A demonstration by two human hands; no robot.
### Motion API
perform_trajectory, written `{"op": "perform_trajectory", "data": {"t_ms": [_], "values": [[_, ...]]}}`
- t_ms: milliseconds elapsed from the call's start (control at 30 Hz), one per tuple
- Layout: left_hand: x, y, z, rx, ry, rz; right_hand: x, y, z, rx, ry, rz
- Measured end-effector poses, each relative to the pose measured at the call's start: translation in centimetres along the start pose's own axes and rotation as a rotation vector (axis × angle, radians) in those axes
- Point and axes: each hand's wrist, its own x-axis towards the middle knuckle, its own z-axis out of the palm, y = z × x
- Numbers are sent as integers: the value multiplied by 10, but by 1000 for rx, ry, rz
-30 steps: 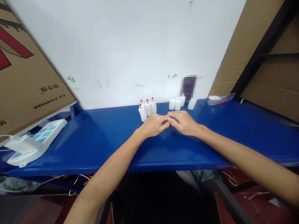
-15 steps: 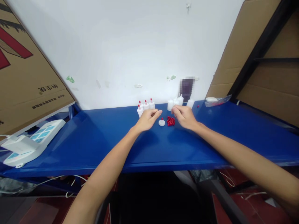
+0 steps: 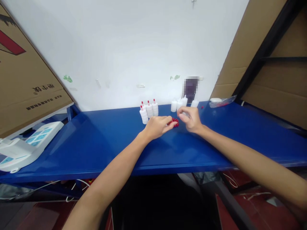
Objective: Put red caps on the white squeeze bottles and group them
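A: From the head view, where do we find our left hand (image 3: pixel 157 126)?
B: It reaches over the blue surface (image 3: pixel 105 147), right at a cluster of small red caps (image 3: pixel 176 122). We see its thumb and forefinger spread around the cluster's near side, but we cannot tell whether they pinch anything.
A: And our right hand (image 3: pixel 193 119)?
B: It hangs just right of the red caps, fingers (image 3: pixel 183 109) curled in toward the thumb. We cannot tell whether something sits inside them.
A: What stands around us?
B: Behind our left hand, red-tipped white bottles (image 3: pixel 149 111) stand upright, close together. Behind our right hand we have all-white bottles (image 3: pixel 179 105), partly hidden by it, near the white wall (image 3: pixel 120 57).
A: Farther right?
B: We make out one loose red piece (image 3: pixel 202 107), then a clear plastic bag (image 3: pixel 227 101).
A: At our far left?
B: A white power strip (image 3: pixel 45 132) lies on the surface, near a printed cardboard box (image 3: pixel 24 70).
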Motion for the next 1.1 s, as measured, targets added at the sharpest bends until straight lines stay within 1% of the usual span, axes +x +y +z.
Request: {"op": "perform_trajectory", "data": {"t_ms": [67, 133, 233, 333, 500, 633, 767, 967, 1100], "values": [[0, 0, 2, 32, 26, 39, 1, -4, 0, -18, -116, -49], [0, -1, 3, 59, 44, 66, 2, -9, 2, -27, -198, -79], [-1, -4, 4, 91, 32, 103, 2, -17, 7, -44, -272, -107], [-2, -6, 6, 101, 29, 124, 2, -21, 9, -105, -320, -78], [-3, -5, 6, 94, 21, 90, 2, -24, 7, -147, -357, 19], [-3, -6, 7, 90, 15, 69, 2, -26, 6, -159, -384, 10], [-3, -7, 7, 74, -10, 76, 2, -29, 6, -143, -401, -3], [-4, -8, 9, 94, -72, 72, 3, -32, 8, -216, -372, 76], [-4, -6, 10, 98, -100, 70, 2, -33, 10, -221, -365, 56]]}}
